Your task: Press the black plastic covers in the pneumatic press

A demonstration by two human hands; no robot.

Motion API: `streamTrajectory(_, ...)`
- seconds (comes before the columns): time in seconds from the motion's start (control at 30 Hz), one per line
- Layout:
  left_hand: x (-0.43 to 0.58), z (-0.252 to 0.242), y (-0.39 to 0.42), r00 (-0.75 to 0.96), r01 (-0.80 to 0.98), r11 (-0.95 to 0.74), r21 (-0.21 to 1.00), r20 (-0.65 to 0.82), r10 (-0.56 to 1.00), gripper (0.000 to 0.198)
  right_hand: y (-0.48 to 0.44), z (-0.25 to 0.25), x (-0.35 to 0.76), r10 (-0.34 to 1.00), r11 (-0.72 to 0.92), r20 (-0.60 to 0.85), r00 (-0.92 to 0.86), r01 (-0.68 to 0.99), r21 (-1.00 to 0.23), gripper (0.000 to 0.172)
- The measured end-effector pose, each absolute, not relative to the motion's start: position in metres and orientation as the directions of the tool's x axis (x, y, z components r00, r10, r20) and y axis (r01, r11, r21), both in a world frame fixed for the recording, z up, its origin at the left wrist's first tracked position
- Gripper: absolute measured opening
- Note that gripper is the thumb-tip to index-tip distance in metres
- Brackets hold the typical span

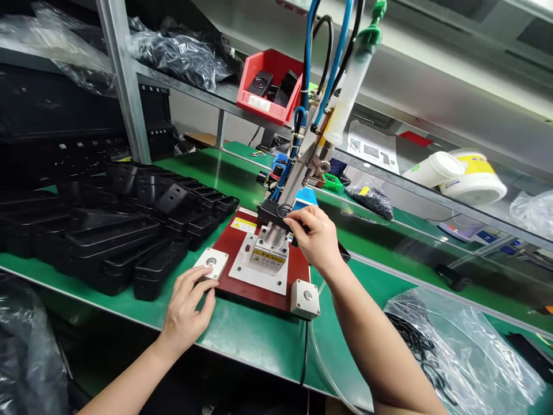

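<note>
My left hand [189, 308] rests with fingers apart at a white button box [219, 260], its fingertips touching the box beside the round metal button. On the right, my right hand [314, 233] is closed in a pinch at a thin black ring [284, 211], which lies over a black ribbed part [269, 208]. That part sits on the metal fixture [268, 256] of a small bench press on a dark red base [231, 288]. Above it stands the press column with a clear syringe [351, 95] topped in green. A second white button box [305, 298] stands at the base's front right corner.
Several long black housings [129, 236] are piled at the left. A red bin [270, 86] of black parts sits on the shelf above. At right lies a clear plastic bag [466, 346] with black loops. Blue and black hoses [309, 52] run up the column.
</note>
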State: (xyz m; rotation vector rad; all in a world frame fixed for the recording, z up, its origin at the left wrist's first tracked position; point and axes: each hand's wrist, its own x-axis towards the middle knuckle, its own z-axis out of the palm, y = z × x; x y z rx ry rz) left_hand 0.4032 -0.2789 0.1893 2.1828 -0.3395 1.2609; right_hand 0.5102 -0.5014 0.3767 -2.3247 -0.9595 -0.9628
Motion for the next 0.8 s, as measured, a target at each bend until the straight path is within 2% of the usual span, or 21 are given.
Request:
streamTrajectory(0.13, 0.403, 0.19, -0.279, 0.516, -0.504, -0.779, 0.373, 0.853, 0.074, 0.025, -0.501, 0.376, 0.509, 0.391, -0.726, 0.745, 0.54, 0.679, -0.111, 0.015)
streamTrajectory(0.27, 0.403, 0.192, -0.279, 0.52, -0.507, -0.77, 0.387, 0.85, 0.085, 0.024, -0.502, 0.376, 0.504, 0.364, -0.762, 0.795, 0.485, 0.646, -0.045, 0.014)
streamTrajectory(0.33, 0.403, 0.192, -0.28, 0.521, -0.508, -0.766, 0.393, 0.849, 0.09, 0.024, -0.501, 0.376, 0.504, 0.422, -0.761, 0.772, 0.476, 0.648, 0.016, 0.024)
streamTrajectory(0.43, 0.402, 0.192, -0.28, 0.526, -0.499, -0.768, 0.402, 0.845, 0.1, 0.023, -0.497, 0.377, 0.507, 0.595, -0.72, 0.614, 0.52, 0.684, 0.118, 0.046)
streamTrajectory(0.5, 0.402, 0.192, -0.28, 0.529, -0.493, -0.773, 0.399, 0.843, 0.098, 0.023, -0.496, 0.376, 0.506, 0.656, -0.695, 0.527, 0.541, 0.704, 0.143, 0.048)
streamTrajectory(0.53, 0.402, 0.191, -0.28, 0.529, -0.489, -0.776, 0.398, 0.843, 0.098, 0.024, -0.497, 0.374, 0.504, 0.65, -0.695, 0.536, 0.539, 0.706, 0.134, 0.047)
streamTrajectory(0.6, 0.403, 0.19, -0.279, 0.514, -0.465, -0.793, 0.392, 0.849, 0.118, 0.029, -0.503, 0.364, 0.493, 0.562, -0.717, 0.65, 0.512, 0.693, 0.075, 0.044)
streamTrajectory(0.7, 0.408, 0.188, -0.279, 0.5, -0.367, -0.857, 0.361, 0.854, 0.145, 0.042, -0.519, 0.331, 0.464, 0.345, -0.724, 0.836, 0.426, 0.688, -0.053, 0.039)
streamTrajectory(0.8, 0.416, 0.188, -0.278, 0.559, -0.298, -0.908, 0.293, 0.825, 0.083, 0.046, -0.539, 0.278, 0.429, 0.26, -0.738, 0.849, 0.461, 0.661, -0.133, 0.039)
